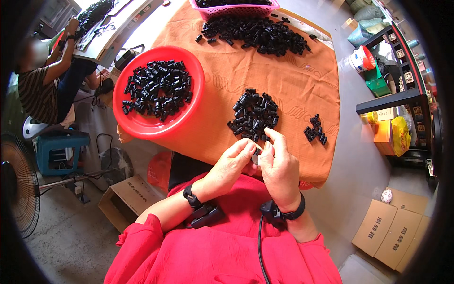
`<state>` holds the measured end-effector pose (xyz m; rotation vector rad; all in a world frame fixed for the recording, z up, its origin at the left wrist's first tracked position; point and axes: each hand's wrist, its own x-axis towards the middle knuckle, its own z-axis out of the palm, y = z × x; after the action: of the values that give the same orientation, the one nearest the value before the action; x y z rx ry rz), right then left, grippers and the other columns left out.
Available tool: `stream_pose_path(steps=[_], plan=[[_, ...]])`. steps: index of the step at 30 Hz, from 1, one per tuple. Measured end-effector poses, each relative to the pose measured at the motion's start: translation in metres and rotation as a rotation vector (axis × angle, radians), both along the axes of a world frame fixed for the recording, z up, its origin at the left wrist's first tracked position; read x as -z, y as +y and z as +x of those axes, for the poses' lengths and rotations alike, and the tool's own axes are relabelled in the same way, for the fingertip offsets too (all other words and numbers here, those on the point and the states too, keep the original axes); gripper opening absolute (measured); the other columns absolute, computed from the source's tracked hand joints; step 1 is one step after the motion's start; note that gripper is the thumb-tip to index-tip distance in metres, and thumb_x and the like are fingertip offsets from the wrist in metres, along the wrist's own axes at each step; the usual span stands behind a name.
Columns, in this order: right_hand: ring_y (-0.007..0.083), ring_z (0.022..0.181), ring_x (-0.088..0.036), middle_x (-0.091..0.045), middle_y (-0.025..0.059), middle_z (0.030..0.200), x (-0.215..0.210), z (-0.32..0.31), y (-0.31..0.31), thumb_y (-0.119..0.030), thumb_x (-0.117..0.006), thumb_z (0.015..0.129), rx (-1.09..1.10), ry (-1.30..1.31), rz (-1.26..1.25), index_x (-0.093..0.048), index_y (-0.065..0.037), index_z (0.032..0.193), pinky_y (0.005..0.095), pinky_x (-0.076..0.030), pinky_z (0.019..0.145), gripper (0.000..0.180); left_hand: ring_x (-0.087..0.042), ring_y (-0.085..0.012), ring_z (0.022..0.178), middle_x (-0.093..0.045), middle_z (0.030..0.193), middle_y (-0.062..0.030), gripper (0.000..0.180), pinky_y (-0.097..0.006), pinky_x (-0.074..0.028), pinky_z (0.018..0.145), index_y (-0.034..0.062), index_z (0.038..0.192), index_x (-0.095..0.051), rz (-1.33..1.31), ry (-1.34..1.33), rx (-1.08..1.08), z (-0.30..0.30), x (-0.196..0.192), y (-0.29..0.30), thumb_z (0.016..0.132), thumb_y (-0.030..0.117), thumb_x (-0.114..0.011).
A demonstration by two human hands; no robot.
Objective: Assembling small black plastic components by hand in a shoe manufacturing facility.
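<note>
Carton lettering [375,227], fingers [267,155] on part [257,152]

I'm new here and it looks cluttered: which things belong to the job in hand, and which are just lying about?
Likely in the job: held piece, black parts, red basin, pink basket, cloth.

Seemingly just about: fan, yellow bag, cartons, blue stool.

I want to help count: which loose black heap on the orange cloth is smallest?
The right heap, close to the edge of the cloth. The middle heap and far heap are both much bigger.
</note>
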<state>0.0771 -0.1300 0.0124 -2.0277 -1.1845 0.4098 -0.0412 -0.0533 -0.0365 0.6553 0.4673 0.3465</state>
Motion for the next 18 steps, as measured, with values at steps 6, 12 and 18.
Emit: stream_pose_path(steps=[6,12,18], plan=[[0.036,0.063,-0.067,-0.065,0.0171,0.065,0.0029,0.001,0.0027,-0.012,-0.054,0.096,-0.008,-0.108,0.015,-0.055,-0.006,0.123,0.0465,-0.051,0.054,0.028,-0.049,-0.006,0.073,-0.055,0.082,0.002,0.023,-0.022,-0.043,0.067,0.0086,0.1,-0.055,-0.029,-0.008,-0.006,0.0003,-0.0017,0.0014,0.106,0.029,-0.045],[0.0365,0.063,-0.067,-0.065,0.0176,0.065,0.0023,0.0007,0.0053,-0.013,-0.054,0.096,0.011,-0.077,-0.006,-0.056,-0.006,0.122,0.0469,-0.051,0.055,0.027,-0.05,-0.0065,0.075,-0.055,0.085,0.0017,0.022,-0.023,-0.045,0.07,0.0086,0.101,-0.054,-0.062,-0.004,-0.02,0.0019,-0.0015,0.0018,0.107,0.028,-0.045],[0.037,0.063,-0.067,-0.065,0.0181,0.067,0.007,0.0005,0.0083,-0.015,-0.054,0.096,0.014,-0.051,0.001,-0.057,-0.007,0.121,0.0479,-0.051,0.055,0.026,-0.051,-0.0081,0.078,-0.053,0.086,0.001,0.021,-0.026,-0.046,0.075,0.0086,0.1,-0.052,-0.144,-0.049,-0.04,0.0024,-0.0009,0.0032,0.107,0.026,-0.043]])
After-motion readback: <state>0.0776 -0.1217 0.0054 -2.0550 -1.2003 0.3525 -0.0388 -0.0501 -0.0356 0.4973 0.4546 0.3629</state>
